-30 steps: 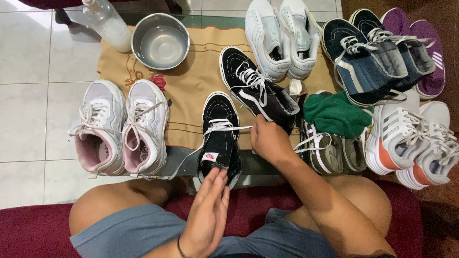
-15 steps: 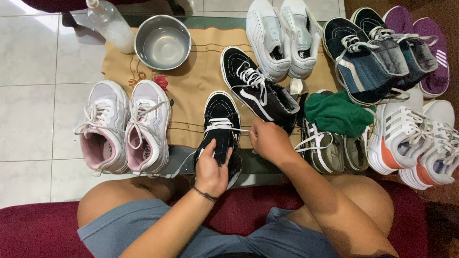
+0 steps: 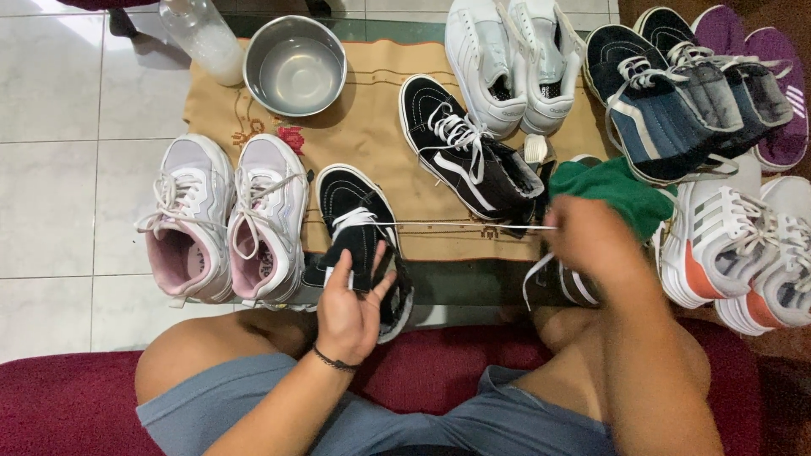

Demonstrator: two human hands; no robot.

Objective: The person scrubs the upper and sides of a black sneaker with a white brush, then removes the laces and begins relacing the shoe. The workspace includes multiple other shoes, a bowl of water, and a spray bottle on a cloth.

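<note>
Your left hand (image 3: 351, 308) grips the tongue and collar of the black high-top sneaker (image 3: 359, 232), which sits at the near edge of the tan embroidered cloth (image 3: 372, 127), just beside the pink-lined white pair (image 3: 224, 219). Your right hand (image 3: 591, 241) is blurred but pinched on the white lace (image 3: 465, 225), which runs taut from the shoe's eyelets across to it. No label shows on the shoe from here; the tongue is under your fingers.

Its black twin (image 3: 469, 156) lies angled behind the lace, close to it. A steel bowl (image 3: 296, 66) stands at the cloth's far left corner, with a clear plastic bottle (image 3: 203, 34) next to it on the white tile. Beyond are white sneakers (image 3: 507, 59), navy pair (image 3: 676, 93), and purple shoe (image 3: 781, 76). A green cloth (image 3: 621, 190) is draped over olive shoes, partly behind your right hand. White-orange trainers (image 3: 735, 253) sit far right.
</note>
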